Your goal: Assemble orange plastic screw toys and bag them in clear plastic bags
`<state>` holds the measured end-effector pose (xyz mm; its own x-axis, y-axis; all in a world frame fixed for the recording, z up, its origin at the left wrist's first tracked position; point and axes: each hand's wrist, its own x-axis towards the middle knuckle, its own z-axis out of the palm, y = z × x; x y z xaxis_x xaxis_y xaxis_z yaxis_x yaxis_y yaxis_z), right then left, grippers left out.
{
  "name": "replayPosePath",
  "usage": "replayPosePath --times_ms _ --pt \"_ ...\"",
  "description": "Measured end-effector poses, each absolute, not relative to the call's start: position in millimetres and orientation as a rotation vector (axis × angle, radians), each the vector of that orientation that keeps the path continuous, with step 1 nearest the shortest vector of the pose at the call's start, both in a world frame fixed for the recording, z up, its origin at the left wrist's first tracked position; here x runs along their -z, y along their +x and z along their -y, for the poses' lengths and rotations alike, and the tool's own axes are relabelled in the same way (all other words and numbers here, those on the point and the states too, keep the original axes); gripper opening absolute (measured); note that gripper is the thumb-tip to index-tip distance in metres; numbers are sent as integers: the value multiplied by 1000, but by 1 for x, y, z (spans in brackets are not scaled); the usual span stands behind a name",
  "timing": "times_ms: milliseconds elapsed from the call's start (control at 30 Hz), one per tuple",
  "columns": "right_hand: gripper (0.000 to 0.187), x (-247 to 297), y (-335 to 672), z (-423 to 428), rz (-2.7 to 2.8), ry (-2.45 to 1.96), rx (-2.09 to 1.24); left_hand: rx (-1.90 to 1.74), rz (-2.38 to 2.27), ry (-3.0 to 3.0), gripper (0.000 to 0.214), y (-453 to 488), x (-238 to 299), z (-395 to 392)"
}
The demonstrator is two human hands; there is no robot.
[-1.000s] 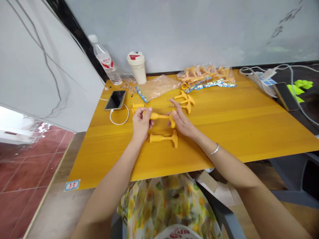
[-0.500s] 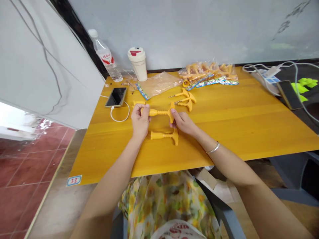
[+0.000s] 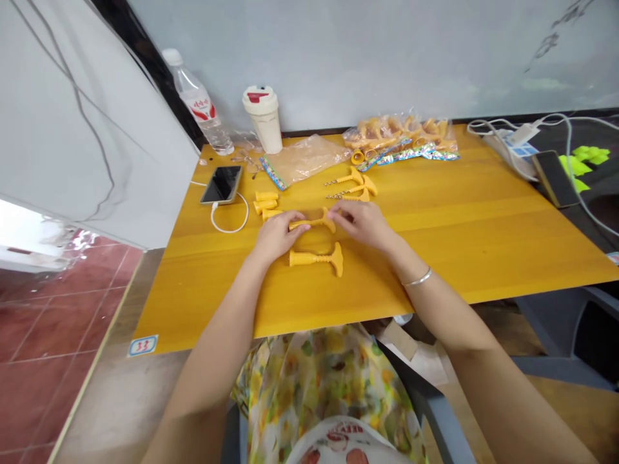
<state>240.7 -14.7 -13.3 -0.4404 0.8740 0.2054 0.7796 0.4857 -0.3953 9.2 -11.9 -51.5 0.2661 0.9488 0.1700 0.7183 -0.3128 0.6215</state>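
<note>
Yellow wood-grain table [image 3: 449, 245] carries a sticker [image 3: 142, 345] reading 33 at its near left corner. Your left hand [image 3: 277, 236] closes over the shaft of a yellow plastic T-handle [image 3: 309, 225], which lies just above a second T-handle [image 3: 316, 259]. Your right hand [image 3: 362, 225] sits narrow beside the first handle's flared end; whether it grips cannot be told. Farther off lie a phone [image 3: 221, 184] on a white cable, a water bottle [image 3: 196, 103] with a red label too small to read, and a plastic bag of yellow parts [image 3: 399, 132].
</note>
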Motion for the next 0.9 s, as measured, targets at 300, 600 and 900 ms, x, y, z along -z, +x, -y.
replayPosePath --times_ms 300,600,900 --pt "31 27 221 43 2959 -856 -366 -630 -1374 2391 33 4 59 9" --pt "38 10 234 28 2739 -922 -402 -512 -1197 2313 21 4 49 15" --pt "46 27 289 -21 2129 -2074 4 -1022 -1929 2234 27 -39 53 -3"
